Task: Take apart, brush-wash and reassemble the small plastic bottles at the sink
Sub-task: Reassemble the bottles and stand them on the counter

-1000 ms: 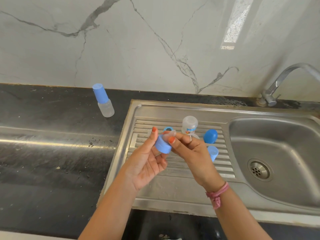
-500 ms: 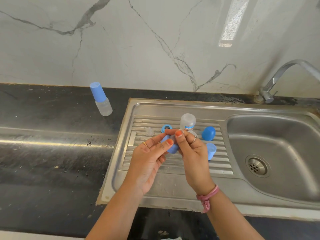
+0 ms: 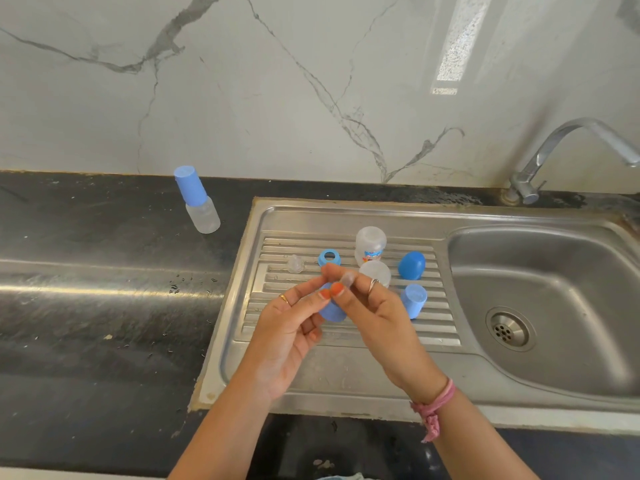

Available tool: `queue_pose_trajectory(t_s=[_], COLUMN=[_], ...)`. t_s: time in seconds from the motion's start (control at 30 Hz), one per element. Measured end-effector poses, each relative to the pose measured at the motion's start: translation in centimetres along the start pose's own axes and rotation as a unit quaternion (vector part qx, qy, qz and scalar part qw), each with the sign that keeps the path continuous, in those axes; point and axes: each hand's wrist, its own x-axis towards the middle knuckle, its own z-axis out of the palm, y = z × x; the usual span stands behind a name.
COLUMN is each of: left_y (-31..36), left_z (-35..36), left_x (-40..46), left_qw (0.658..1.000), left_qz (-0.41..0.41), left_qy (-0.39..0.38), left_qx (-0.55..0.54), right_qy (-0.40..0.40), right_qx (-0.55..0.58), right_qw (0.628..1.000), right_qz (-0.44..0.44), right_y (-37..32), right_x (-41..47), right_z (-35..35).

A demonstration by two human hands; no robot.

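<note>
Your left hand (image 3: 287, 327) grips a blue cap (image 3: 330, 310) above the ribbed drainboard (image 3: 346, 368); your right hand (image 3: 377, 313) pinches a small clear teat (image 3: 347, 279) at its top. Behind them an upright clear bottle (image 3: 370, 245) carries a colourful label too blurred to read. Another capped bottle (image 3: 198, 199) stands on the black counter (image 3: 86, 306).
</note>
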Motion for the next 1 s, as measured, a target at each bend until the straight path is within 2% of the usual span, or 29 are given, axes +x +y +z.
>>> queue_pose_trajectory(t_s=[0.13, 0.27, 0.33, 0.43, 0.5, 0.57, 0.6, 0.63, 0.67, 0.7, 0.73, 0.77, 0.83, 0.93, 1.0], left_y=[-0.6, -1.2, -1.3, -1.6, -1.9, -2.2, -2.5, -2.8, -3.1, -3.4, -3.6, -3.9, -4.5, -5.3, -5.9], left_z=[0.2, 1.0, 1.1, 1.5, 2.2, 3.2, 3.5, 3.6, 3.4, 3.3, 3.2, 3.4, 4.1, 5.4, 5.7], left_x=[0.3, 1.0, 1.2, 1.5, 1.8, 2.5, 3.1, 3.8, 4.6, 5.4, 6.2, 6.8, 7.7, 8.7, 9.4], left_qw=[0.999, 0.999, 0.999, 0.996, 0.996, 0.998, 0.991, 0.962, 0.912, 0.86, 0.824, 0.804, 0.787, 0.763, 0.734], left_qz=[-0.009, -0.017, -0.03, -0.061, -0.065, -0.042, -0.004, 0.06, 0.135, 0.197, 0.231, 0.236, 0.217, 0.211, 0.199], left_qy=[0.0, -0.016, -0.034, -0.062, -0.057, -0.017, 0.021, 0.065, 0.094, 0.102, 0.092, 0.075, 0.048, 0.029, 0.023], left_qx=[0.042, 0.025, -0.006, -0.037, -0.025, 0.045, 0.133, 0.257, 0.376, 0.459, 0.509, 0.541, 0.576, 0.61, 0.649], right_qy=[0.018, 0.03, 0.004, -0.042, -0.042, 0.015, 0.068, 0.126, 0.175, 0.205, 0.214, 0.215, 0.221, 0.231, 0.23], right_qx=[0.027, 0.119, 0.125, 0.033, -0.025, -0.078, -0.104, -0.134, -0.177, -0.228, -0.271, -0.3, -0.315, -0.318, -0.308], right_qw=[0.999, 0.992, 0.992, 0.998, 0.998, 0.997, 0.992, 0.981, 0.964, 0.943, 0.925, 0.911, 0.902, 0.898, 0.904], right_qz=[-0.011, 0.012, 0.028, 0.042, 0.029, -0.014, -0.038, -0.065, -0.097, -0.131, -0.161, -0.182, -0.195, -0.196, -0.188], right_y=[1.1, 1.2, 0.7, 0.0, 0.0, -0.1, -0.1, -0.1, -0.2, -0.2, -0.1, -0.1, -0.1, -0.3, -0.2], right_x=[-0.8, -1.1, -1.1, -1.1, -1.1, -1.1, -1.1, -1.1, -1.0, -0.9, -0.8, -0.9, -0.9, -1.1, -1.2], right_z=[-0.6, -0.9, -1.7, -3.6, -4.9, -6.0, -6.6, -7.3, -8.0, -8.9, -9.7, -10.4, -11.4, -12.1, -12.3])
